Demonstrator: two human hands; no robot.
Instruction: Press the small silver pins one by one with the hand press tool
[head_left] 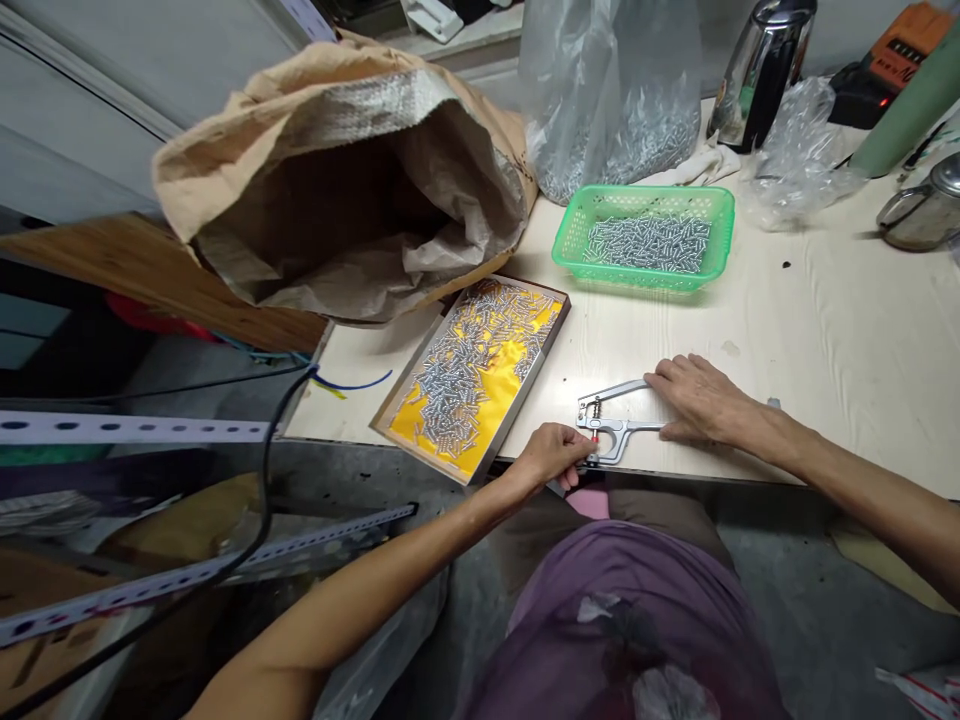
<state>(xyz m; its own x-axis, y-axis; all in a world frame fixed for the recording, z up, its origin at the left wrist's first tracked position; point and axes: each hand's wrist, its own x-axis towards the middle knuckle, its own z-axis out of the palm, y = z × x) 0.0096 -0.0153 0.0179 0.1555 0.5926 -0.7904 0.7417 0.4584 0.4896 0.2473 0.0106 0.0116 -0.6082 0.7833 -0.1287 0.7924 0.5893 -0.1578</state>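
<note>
Silver snap-fastener pliers lie near the front edge of the table, their two handles spread apart and a spring and a red part showing at the jaw. My right hand grips them by the handle ends, thumb on the lower one and fingers over the upper. At the jaw, my left hand is closed in a pinch; whatever is between its fingertips is too small to make out. Left of the pliers, a shallow box lined with yellow cloth holds many small silver metal pins.
A green plastic basket of similar metal pieces stands behind the pliers. A large open brown sack leans over the left side, beside a clear bag of metal parts. A kettle and crumpled plastic stand back right.
</note>
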